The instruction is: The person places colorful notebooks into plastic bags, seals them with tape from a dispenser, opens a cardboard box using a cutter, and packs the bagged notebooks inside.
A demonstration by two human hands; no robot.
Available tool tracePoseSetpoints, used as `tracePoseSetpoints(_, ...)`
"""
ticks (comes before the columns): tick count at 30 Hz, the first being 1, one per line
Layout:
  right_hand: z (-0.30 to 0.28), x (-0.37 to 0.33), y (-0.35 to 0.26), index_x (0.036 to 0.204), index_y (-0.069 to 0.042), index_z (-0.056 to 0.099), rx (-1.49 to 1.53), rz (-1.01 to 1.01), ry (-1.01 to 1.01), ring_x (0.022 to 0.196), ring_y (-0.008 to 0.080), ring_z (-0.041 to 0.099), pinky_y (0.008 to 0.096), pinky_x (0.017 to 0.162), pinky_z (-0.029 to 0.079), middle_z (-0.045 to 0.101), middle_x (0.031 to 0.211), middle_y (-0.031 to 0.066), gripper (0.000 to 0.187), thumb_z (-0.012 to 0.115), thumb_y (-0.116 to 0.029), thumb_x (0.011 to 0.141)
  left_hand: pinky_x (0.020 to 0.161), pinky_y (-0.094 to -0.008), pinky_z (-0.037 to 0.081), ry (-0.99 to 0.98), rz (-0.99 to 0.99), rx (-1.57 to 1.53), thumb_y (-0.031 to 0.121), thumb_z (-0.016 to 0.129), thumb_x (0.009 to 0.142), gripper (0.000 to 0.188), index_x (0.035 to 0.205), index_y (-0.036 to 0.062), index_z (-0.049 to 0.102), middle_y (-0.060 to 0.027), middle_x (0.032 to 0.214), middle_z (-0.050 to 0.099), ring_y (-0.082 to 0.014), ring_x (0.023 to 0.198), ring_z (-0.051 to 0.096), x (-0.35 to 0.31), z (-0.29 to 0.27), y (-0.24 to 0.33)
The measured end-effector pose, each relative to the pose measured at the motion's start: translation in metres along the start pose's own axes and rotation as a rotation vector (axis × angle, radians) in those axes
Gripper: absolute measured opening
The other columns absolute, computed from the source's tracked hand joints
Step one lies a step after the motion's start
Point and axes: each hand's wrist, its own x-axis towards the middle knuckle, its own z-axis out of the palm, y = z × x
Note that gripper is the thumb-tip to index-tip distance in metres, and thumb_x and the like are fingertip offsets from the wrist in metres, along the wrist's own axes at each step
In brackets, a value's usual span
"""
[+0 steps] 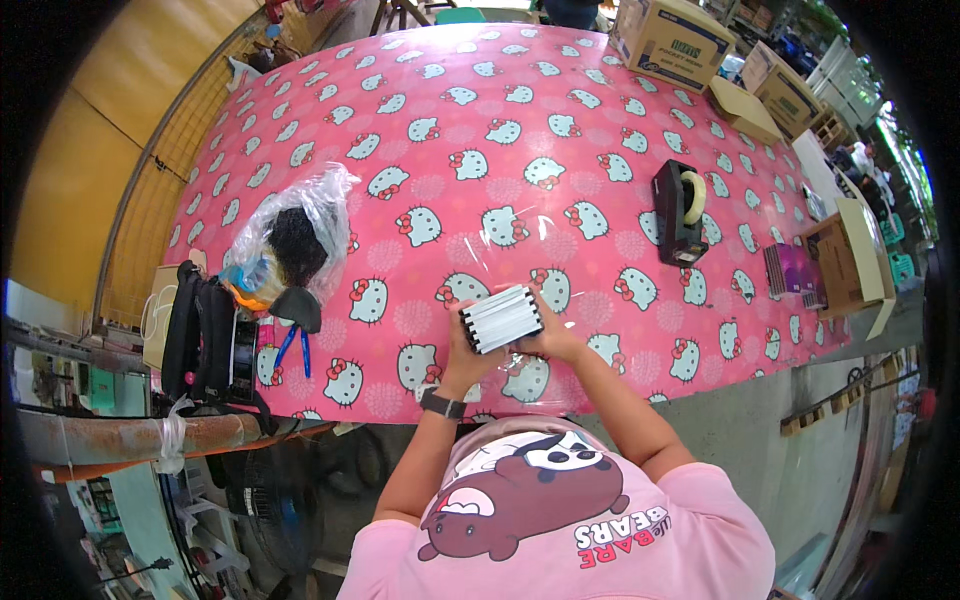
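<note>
Both my hands grip a compact stack of thin white pads with black ends, just above the near middle of the table. My left hand wraps the stack's left side, with a dark watch on that wrist. From the right, my right hand closes on the opposite side. The fingers are partly hidden by the stack, and its underside does not show. A piece of clear plastic seems to lie near the hands, though its outline is hard to make out.
Pink patterned cloth covers the table. To the left are a clear plastic bag, blue-handled pliers and a black bag. A black tape dispenser, purple packs and an open carton stand right; a closed carton stands far right.
</note>
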Motion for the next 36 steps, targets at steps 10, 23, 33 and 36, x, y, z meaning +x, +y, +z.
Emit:
tracePoseSetpoints(10,-0.018,0.001,0.009,0.123,-0.005,0.038,-0.023,0.094,-0.111,0.099,0.0184,0.052,0.033,0.089,0.041,0.051,0.113,0.0068,0.075,0.071,-0.003,0.056,0.079,-0.0305,0.047,0.086,-0.119,-0.048,0.007,0.08,0.058,0.067,0.11,0.0035,0.038,-0.0076,0.101,0.052,-0.0177,0.091,0.054,-0.01,0.003,-0.006)
tracePoseSetpoints(23,-0.082,-0.011,0.03,0.093,-0.004,0.063,-1.182,0.14,0.539,0.096,0.0279,0.049,0.0401,0.079,0.04,0.056,0.089,0.0147,0.025,0.063,-0.022,0.076,0.065,-0.0274,0.048,0.307,-0.76,-0.122,0.035,0.077,0.066,0.047,0.09,-0.0029,0.062,-0.009,0.085,0.064,-0.0139,0.071,0.06,0.052,0.004,-0.025)
tracePoseSetpoints(33,-0.118,-0.039,0.033,0.094,-0.001,0.06,-0.226,0.384,0.526,0.065,0.0199,0.057,0.0296,0.06,0.046,0.061,0.077,0.0087,0.028,0.069,-0.012,0.069,0.068,-0.0305,0.048,0.289,-0.77,0.079,0.045,0.074,0.066,0.057,0.09,-0.0051,0.063,-0.013,0.085,0.064,-0.0179,0.074,0.061,0.06,0.013,-0.017)
tracePoseSetpoints(36,-0.103,-0.039,0.014,0.102,-0.003,0.06,-0.211,0.269,0.436,0.063,0.0175,0.058,0.0275,0.059,0.046,0.062,0.081,0.0101,0.033,0.066,-0.008,0.07,0.07,-0.0319,0.048,0.341,-0.68,0.428,0.054,0.067,0.069,0.07,0.098,-0.0083,0.058,-0.016,0.091,0.062,-0.0191,0.078,0.061,0.056,0.013,-0.014)
